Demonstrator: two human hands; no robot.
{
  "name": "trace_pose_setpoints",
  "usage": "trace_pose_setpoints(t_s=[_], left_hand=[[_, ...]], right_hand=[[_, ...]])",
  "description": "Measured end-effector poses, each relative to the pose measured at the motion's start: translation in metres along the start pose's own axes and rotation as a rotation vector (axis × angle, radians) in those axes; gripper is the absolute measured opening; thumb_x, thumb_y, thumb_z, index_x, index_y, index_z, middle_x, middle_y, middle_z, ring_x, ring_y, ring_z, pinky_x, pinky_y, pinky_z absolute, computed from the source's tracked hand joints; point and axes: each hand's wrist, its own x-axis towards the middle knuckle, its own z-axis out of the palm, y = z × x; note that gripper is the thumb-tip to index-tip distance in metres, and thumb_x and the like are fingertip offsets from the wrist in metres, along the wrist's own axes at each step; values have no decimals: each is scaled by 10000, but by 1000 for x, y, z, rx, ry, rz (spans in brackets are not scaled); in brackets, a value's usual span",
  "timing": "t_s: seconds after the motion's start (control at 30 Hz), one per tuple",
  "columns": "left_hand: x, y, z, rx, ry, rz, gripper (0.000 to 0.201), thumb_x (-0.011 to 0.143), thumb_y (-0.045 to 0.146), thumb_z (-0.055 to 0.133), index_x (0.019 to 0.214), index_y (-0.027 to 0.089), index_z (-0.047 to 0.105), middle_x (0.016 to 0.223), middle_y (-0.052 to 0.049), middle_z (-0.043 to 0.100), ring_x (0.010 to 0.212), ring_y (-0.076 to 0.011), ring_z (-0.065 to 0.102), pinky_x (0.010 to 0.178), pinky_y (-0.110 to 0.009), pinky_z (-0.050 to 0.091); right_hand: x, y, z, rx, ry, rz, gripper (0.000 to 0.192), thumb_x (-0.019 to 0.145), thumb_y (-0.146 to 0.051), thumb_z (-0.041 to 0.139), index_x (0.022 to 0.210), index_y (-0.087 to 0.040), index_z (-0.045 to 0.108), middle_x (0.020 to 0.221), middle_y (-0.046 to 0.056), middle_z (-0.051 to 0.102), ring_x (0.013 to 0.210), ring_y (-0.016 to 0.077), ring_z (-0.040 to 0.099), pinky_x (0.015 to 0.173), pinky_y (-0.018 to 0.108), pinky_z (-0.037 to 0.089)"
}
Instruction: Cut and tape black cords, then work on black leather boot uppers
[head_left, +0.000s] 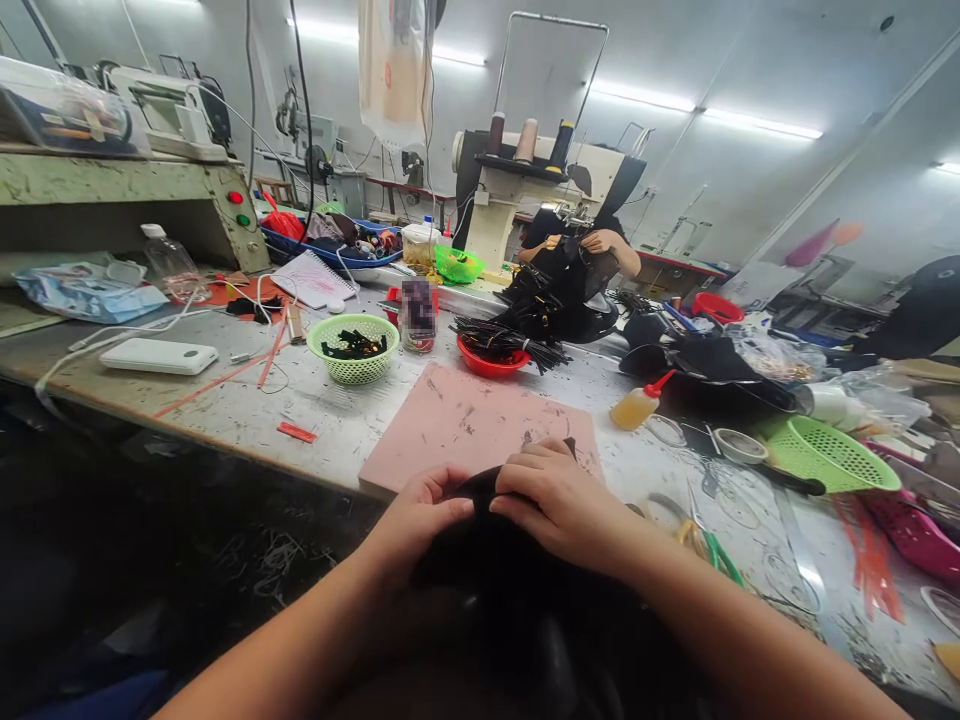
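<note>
While both hands press together at the near edge of the table (pixel 225 420), the left hand (pixel 416 520) pinches the black fabric piece (pixel 510 580), thumb and fingers closed on its top edge. Right hand (pixel 559 500) grip curled tight over the same edge, knuckles up, touching the left. Fabric sits just below the pink mat (pixel 465 420). Green basket (pixel 354 347) well behind.

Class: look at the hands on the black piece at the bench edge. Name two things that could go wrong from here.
1. Both hands pinch the black piece over the bench edge, so it might slip to the floor.
2. The scissors lie close to the right forearm, which could catch them.
3. A sweep could tip the glue bottle.
</note>
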Motion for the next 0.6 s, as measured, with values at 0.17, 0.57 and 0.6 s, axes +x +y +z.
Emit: trace_pose_setpoints(t_s=[0.17, 0.57, 0.6], left_hand=[[-3, -1, 5, -32, 12, -10, 292, 564, 244, 778, 786, 166, 604, 701, 15, 654, 619, -117, 568, 610, -228, 426], [-4, 0, 8, -27, 8, 1, 240, 554, 209, 763, 699, 158, 579, 605, 39, 614, 558, -87, 524, 550, -187, 391], [-4, 0, 8, -31, 7, -1, 231, 556, 203, 758, 698, 159, 582, 603, 40, 611, 557, -86, 522, 549, -187, 388]], right_hand=[[-3, 0, 4, 34, 99, 25, 186, 865, -223, 487, 692, -167, 521, 686, 17, 594, 674, 148, 494, 718, 324, 300], [-3, -1, 10, 33, 194, 40, 224, 843, -208, 471, 623, -174, 490, 613, 5, 576, 629, 142, 485, 677, 312, 295], [-3, -2, 11, 32, 198, 43, 222, 838, -205, 472, 618, -174, 487, 612, 6, 578, 632, 143, 488, 676, 311, 296]])
